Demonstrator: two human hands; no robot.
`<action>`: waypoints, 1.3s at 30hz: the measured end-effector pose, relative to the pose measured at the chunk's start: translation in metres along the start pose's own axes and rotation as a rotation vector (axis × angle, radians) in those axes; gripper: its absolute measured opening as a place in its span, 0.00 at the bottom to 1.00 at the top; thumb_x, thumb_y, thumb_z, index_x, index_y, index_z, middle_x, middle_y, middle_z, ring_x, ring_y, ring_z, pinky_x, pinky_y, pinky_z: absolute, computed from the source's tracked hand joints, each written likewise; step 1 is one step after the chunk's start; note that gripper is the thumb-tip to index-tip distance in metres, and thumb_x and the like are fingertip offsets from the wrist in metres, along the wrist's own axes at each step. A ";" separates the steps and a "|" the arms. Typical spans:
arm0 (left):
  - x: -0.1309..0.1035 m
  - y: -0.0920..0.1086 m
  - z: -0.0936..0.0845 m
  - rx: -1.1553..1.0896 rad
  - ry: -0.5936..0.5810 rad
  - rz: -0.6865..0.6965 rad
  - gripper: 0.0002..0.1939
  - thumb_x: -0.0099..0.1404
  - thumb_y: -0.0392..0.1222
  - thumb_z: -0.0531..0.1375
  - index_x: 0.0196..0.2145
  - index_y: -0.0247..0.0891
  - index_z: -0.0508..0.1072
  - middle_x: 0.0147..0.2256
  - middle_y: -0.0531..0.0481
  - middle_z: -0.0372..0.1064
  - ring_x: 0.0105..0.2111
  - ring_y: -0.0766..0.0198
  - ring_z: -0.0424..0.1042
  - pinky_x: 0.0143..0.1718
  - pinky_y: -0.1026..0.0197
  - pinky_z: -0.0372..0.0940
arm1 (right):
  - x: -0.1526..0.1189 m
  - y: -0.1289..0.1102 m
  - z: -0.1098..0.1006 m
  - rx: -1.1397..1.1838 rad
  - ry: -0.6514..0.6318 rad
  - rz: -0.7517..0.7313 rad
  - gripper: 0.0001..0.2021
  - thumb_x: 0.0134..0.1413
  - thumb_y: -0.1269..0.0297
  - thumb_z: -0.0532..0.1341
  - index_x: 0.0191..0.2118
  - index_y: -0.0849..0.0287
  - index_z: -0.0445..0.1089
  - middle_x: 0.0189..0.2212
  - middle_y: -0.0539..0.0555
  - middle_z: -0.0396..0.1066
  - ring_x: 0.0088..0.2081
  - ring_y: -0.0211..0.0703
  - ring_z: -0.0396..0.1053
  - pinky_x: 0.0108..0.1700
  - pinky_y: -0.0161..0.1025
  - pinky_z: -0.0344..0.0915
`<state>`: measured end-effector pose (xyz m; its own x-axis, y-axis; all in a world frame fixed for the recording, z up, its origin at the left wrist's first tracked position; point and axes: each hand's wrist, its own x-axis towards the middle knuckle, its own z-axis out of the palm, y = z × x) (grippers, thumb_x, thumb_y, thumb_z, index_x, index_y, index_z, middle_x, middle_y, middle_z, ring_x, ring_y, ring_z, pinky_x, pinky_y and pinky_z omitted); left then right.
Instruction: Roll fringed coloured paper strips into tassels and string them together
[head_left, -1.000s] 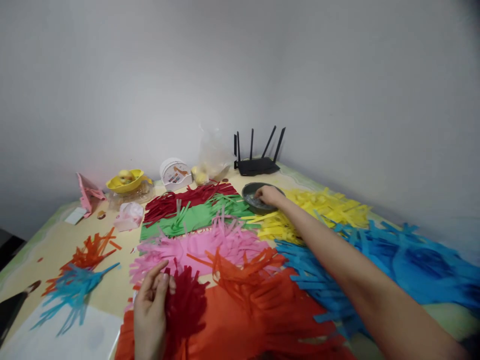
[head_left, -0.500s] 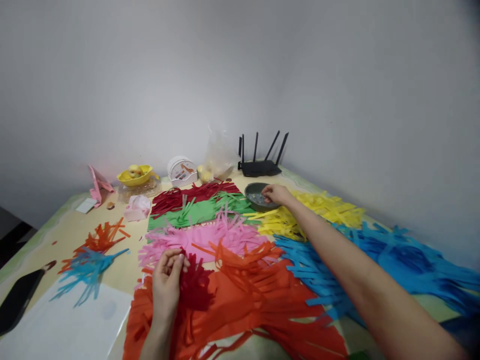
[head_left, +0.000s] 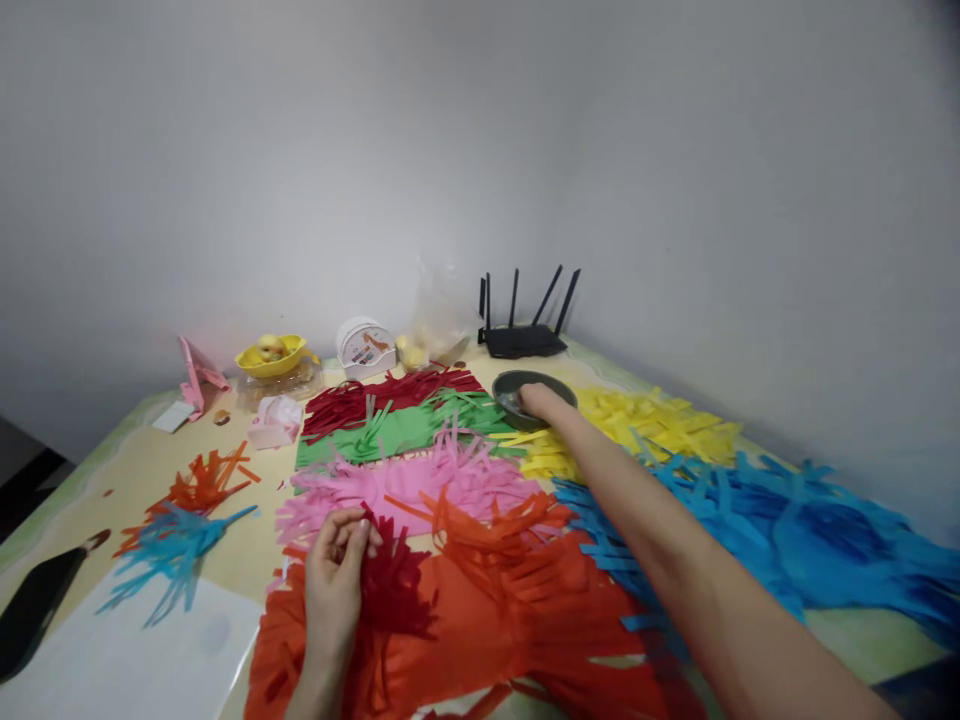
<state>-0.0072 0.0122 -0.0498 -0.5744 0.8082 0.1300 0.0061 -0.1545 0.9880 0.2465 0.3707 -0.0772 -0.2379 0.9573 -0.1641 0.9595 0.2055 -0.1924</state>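
My left hand [head_left: 341,560] pinches the top of a dark red fringed paper tassel [head_left: 397,580], which hangs over orange fringed paper [head_left: 457,620]. Farther off, my right hand [head_left: 534,400] reaches into a dark grey bowl [head_left: 559,388]; its fingers are hidden by the hand and the bowl. Pink [head_left: 405,485], green [head_left: 397,430] and dark red [head_left: 390,395] fringed sheets lie in rows beyond the orange one. Yellow fringe [head_left: 652,425] and blue fringe [head_left: 795,520] spread on the right, partly under my right arm.
Orange [head_left: 202,485] and light blue [head_left: 176,550] tassels lie at left, near a white sheet [head_left: 165,650] and a black phone [head_left: 37,605]. Along the back stand a router [head_left: 521,341], a plastic bag [head_left: 439,315], a white holder [head_left: 366,350] and a yellow dish [head_left: 271,365].
My right hand has gone deeper into the bowl, so its fingertips no longer show. My left hand keeps its pinch on the dark red tassel, almost in the same place.
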 end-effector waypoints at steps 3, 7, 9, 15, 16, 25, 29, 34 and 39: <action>-0.002 -0.001 0.000 0.012 -0.013 0.003 0.17 0.56 0.52 0.65 0.35 0.36 0.70 0.23 0.53 0.70 0.23 0.68 0.66 0.28 0.67 0.62 | -0.004 0.002 -0.005 0.042 0.018 -0.017 0.16 0.60 0.61 0.59 0.51 0.62 0.66 0.49 0.58 0.67 0.46 0.46 0.69 0.46 0.47 0.69; -0.002 0.001 0.002 0.013 -0.018 0.010 0.15 0.57 0.50 0.65 0.35 0.36 0.71 0.23 0.53 0.70 0.24 0.68 0.67 0.29 0.67 0.62 | -0.021 0.004 -0.025 0.161 0.093 -0.061 0.14 0.62 0.61 0.58 0.51 0.60 0.67 0.49 0.57 0.68 0.46 0.45 0.69 0.46 0.47 0.69; -0.003 0.004 0.004 0.012 -0.020 0.010 0.15 0.57 0.50 0.65 0.34 0.36 0.71 0.23 0.53 0.70 0.23 0.68 0.67 0.29 0.67 0.62 | -0.036 -0.002 -0.037 0.246 0.145 -0.112 0.13 0.62 0.61 0.58 0.49 0.61 0.68 0.47 0.56 0.69 0.44 0.44 0.70 0.46 0.47 0.69; -0.015 0.018 0.013 0.003 -0.047 0.000 0.12 0.57 0.47 0.64 0.33 0.35 0.71 0.22 0.51 0.71 0.24 0.66 0.69 0.29 0.65 0.63 | -0.129 -0.073 -0.035 0.549 0.132 -0.469 0.14 0.61 0.60 0.56 0.46 0.63 0.70 0.36 0.55 0.75 0.35 0.41 0.73 0.41 0.39 0.70; -0.017 0.020 0.014 0.000 -0.053 0.001 0.11 0.57 0.46 0.64 0.33 0.35 0.71 0.23 0.51 0.72 0.24 0.65 0.70 0.30 0.65 0.64 | -0.150 -0.088 -0.029 0.619 0.094 -0.550 0.15 0.60 0.57 0.57 0.46 0.62 0.71 0.35 0.54 0.75 0.34 0.40 0.72 0.40 0.38 0.70; -0.027 0.023 0.012 -0.048 -0.127 0.044 0.07 0.61 0.42 0.61 0.32 0.35 0.72 0.25 0.51 0.72 0.26 0.67 0.70 0.33 0.65 0.64 | -0.255 -0.164 0.001 1.229 -0.297 -0.724 0.09 0.50 0.59 0.65 0.34 0.58 0.71 0.28 0.52 0.74 0.30 0.39 0.71 0.32 0.35 0.67; -0.027 0.027 0.009 -0.051 -0.106 0.048 0.08 0.60 0.43 0.62 0.32 0.35 0.72 0.24 0.51 0.71 0.26 0.66 0.70 0.32 0.65 0.64 | -0.259 -0.170 0.002 1.325 -0.390 -0.660 0.11 0.48 0.56 0.66 0.33 0.57 0.72 0.27 0.51 0.73 0.28 0.39 0.71 0.31 0.36 0.67; -0.030 0.031 0.007 -0.032 -0.078 0.097 0.07 0.62 0.43 0.60 0.32 0.36 0.72 0.25 0.52 0.71 0.27 0.66 0.70 0.33 0.65 0.64 | -0.260 -0.175 0.004 1.383 -0.452 -0.607 0.13 0.45 0.55 0.68 0.34 0.57 0.73 0.27 0.51 0.73 0.28 0.39 0.71 0.33 0.36 0.68; -0.031 0.029 0.001 0.216 -0.009 0.275 0.05 0.62 0.41 0.60 0.32 0.38 0.75 0.29 0.49 0.73 0.31 0.62 0.71 0.37 0.62 0.64 | -0.262 -0.175 0.009 1.276 -0.332 -0.606 0.13 0.48 0.54 0.66 0.35 0.58 0.74 0.28 0.51 0.73 0.29 0.40 0.70 0.31 0.37 0.68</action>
<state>0.0119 -0.0164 -0.0245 -0.5201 0.7579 0.3938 0.3338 -0.2441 0.9105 0.1396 0.0821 -0.0092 -0.7437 0.6642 0.0754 -0.0417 0.0664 -0.9969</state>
